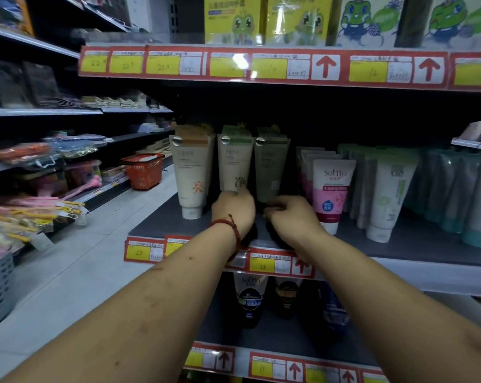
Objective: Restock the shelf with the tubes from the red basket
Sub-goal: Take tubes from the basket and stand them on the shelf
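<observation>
Your right fingers are curled tight round something dark at the foot of the dark olive plastic tube, most likely its cap. So your right hand seems to have that tube pinched low down. Your left hand shows only its back and its fingers are hidden, but it wraps the bottom end of the pale green plastic tube.

Both tubes are on the dark grey metal shelf, side by side. The cream plastic tube with orange lettering is just to their left and the pink-and-white Softto tube is near on the right. The red plastic mesh basket sits far off to the left on the floor, well apart from you.

The risk is toppling. Each tube seems to balance on a narrow cap with its weight above, and you hold both at the very bottom. A twist or a quick release could tip one into its neighbour and take the row down. The cream tube and the Softto tube stand nearer the front edge, so a knock from a knuckle or wrist could send either off the shelf. Your forearms also cross the price-label strip and could snag it when you pull back.

Both tubes stand cap down with the crimped end up. Their long axis is near vertical and the printed face is towards you.
</observation>
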The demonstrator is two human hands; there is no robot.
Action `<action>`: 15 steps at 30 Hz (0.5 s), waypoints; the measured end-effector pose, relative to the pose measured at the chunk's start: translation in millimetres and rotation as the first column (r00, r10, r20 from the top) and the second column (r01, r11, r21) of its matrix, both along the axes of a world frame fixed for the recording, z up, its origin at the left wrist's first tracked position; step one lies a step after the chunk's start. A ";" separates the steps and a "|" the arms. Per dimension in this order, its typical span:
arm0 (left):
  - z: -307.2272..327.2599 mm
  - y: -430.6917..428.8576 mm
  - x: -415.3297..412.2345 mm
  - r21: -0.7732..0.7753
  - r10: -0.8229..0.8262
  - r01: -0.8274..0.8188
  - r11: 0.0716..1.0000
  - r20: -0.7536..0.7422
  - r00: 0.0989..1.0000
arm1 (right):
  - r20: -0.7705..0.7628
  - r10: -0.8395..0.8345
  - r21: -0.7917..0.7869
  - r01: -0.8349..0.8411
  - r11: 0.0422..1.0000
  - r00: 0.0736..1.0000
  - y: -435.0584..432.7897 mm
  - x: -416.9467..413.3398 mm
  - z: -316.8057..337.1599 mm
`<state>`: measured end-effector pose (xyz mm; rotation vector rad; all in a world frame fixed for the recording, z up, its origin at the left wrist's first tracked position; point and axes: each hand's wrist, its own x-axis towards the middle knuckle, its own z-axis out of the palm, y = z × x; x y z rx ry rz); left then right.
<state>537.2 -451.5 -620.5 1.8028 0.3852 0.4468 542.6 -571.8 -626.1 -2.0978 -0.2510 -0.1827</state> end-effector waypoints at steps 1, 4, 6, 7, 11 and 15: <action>-0.5 4.0 0.1 0.065 0.029 -0.027 0.997 -0.022 0.999 | -0.005 0.030 -0.007 -0.030 1.000 1.000 2.3 2.4 -0.1; -0.3 21.9 2.3 0.174 0.006 0.006 0.985 -0.067 0.998 | -0.090 0.136 0.041 -0.133 0.990 0.987 11.3 7.0 2.9; 0.7 30.8 3.1 0.186 -0.047 0.059 0.981 -0.067 0.997 | -0.148 0.187 0.099 -0.174 0.980 0.971 20.7 6.5 5.6; 0.9 34.3 3.4 0.164 -0.078 0.088 0.983 -0.065 0.995 | -0.168 0.197 0.121 -0.178 0.977 0.966 26.2 5.5 6.8; -7.5 47.5 11.4 0.038 -0.148 0.150 0.988 -0.044 0.988 | -0.192 0.196 0.149 -0.169 0.974 0.962 40.2 8.0 6.9; -13.0 55.3 18.3 -0.089 -0.159 0.159 0.983 0.010 0.987 | -0.226 0.217 0.199 -0.173 0.965 0.950 43.3 12.9 7.7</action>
